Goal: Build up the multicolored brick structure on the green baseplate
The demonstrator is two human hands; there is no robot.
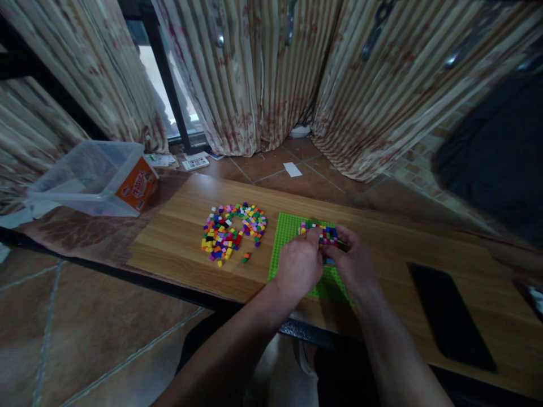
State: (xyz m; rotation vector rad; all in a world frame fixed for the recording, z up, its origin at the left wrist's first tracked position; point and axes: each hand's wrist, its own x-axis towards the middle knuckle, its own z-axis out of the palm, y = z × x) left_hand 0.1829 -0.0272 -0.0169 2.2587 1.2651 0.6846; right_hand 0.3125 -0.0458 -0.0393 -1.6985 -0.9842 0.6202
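Observation:
A green studded baseplate (282, 232) lies on the wooden tabletop, partly covered by my hands. On it sits a multicoloured block of small toy bricks (328, 234), in pink, blue, red, white and other colours. My left hand (300, 261) reaches over the block's near left side, fingers closed against it. At the block's right end my right hand (353, 259) grips with thumb and fingers. The hands hide much of the block's near side. Loose toy bricks (227, 233) of many colours lie in a ring-like pile left of the baseplate.
An orange and a green brick (246, 257) lie apart from the pile. A clear plastic bin (91, 181) with an orange label stands at the far left. A black flat slab (452, 316) lies at the right. Striped curtains (263, 79) hang behind the table.

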